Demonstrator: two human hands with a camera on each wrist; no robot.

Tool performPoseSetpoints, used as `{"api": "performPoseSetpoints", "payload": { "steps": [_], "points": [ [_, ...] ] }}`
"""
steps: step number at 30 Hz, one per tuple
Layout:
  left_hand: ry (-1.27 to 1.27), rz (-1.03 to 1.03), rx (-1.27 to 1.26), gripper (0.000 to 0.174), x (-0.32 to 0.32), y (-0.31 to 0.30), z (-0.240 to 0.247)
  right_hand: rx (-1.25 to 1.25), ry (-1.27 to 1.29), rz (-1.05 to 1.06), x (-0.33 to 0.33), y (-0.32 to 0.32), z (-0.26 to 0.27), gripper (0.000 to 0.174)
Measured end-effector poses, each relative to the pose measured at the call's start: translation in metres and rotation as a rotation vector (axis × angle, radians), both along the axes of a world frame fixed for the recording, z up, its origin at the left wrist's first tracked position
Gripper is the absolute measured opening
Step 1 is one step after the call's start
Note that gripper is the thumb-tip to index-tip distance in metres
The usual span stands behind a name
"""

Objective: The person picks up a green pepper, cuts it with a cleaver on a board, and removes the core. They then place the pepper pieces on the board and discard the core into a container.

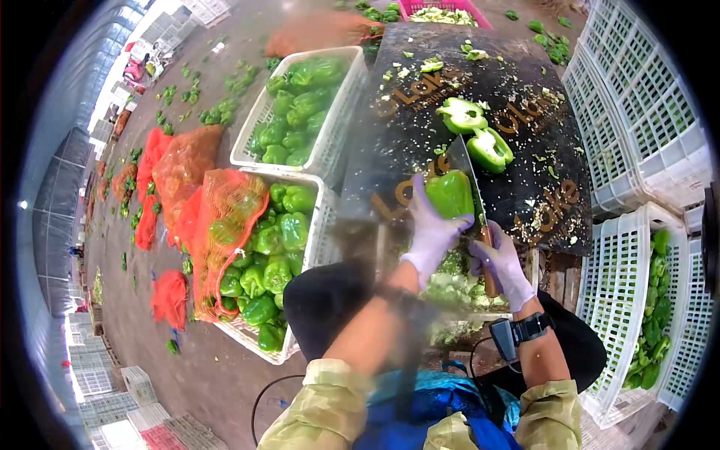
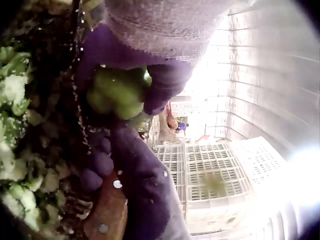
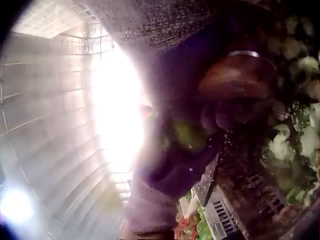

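My gloved left hand (image 1: pixel 437 238) holds a whole green bell pepper (image 1: pixel 450 193) near the front edge of the dark board (image 1: pixel 405 150). Its thumb and fingers bend round the pepper, as the left wrist view also shows. In my gloved right hand (image 1: pixel 504 264) is a knife, gripped by its wooden handle (image 2: pixel 107 210). The knife's blade (image 1: pixel 469 174) points away from me, upright along the pepper's right side. Just past the blade tip lie two cut pepper halves (image 1: pixel 463 115), their pale insides showing.
White crates of whole peppers (image 1: pixel 307 105) stand at the left, one partly under a red mesh bag (image 1: pixel 225 232). Below the board's front edge, pepper scraps (image 1: pixel 457 281) fill a crate. Stacked white crates (image 1: pixel 637 97) rise at the right. Seeds and bits litter the board.
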State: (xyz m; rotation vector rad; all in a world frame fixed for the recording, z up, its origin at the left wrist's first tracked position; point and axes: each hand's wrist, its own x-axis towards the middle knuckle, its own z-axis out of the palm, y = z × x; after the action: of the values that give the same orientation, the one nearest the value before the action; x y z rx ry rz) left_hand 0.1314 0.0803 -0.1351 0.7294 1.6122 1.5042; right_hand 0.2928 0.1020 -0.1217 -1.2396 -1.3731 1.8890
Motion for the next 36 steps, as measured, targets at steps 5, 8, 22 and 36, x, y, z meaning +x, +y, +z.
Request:
{"api": "performPoseSetpoints", "payload": {
  "steps": [5,8,22,36],
  "points": [
    [0.049,0.03,-0.058,0.104,-0.011,0.005,0.007,0.238,-0.425,0.014,0.015,-0.005,0.054,0.049],
    [0.502,0.024,-0.099,0.09,-0.013,-0.009,0.041,0.685,-0.567,0.047,0.034,-0.014,0.07,0.051],
    [0.835,-0.312,-0.533,0.088,-0.007,-0.008,0.055,0.867,-0.596,0.305,0.036,-0.049,0.109,0.039],
    [0.185,-0.332,-0.368,0.082,-0.078,0.028,-0.002,0.614,-0.579,0.473,-0.042,0.016,0.068,0.028]
  ]
}}
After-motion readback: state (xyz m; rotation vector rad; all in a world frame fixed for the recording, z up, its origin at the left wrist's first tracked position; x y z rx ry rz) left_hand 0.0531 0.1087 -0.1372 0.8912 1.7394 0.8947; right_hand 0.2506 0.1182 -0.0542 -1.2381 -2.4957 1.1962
